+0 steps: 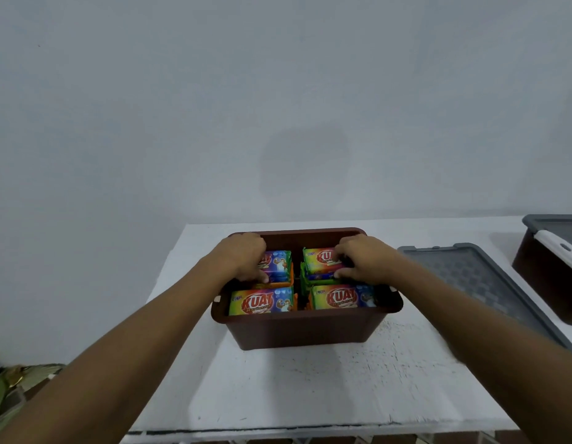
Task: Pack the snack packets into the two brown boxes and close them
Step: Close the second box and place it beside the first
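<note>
An open brown box (305, 331) stands in the middle of the white table, filled with several colourful snack packets. Two packets lie at the front, one on the left (262, 302) and one on the right (339, 298). My left hand (243, 256) rests on the back left packet (278, 262), fingers curled over its edge. My right hand (363, 259) grips the back right packet (318, 259) on top of its stack. A second brown box (549, 283) with a grey lid on it and a white latch stands at the right edge.
A loose grey lid (480, 283) lies flat on the white table (294, 389) just right of the open box. A pale wall rises behind the table. Green and yellowish stuff (9, 389) shows at the lower left, off the table.
</note>
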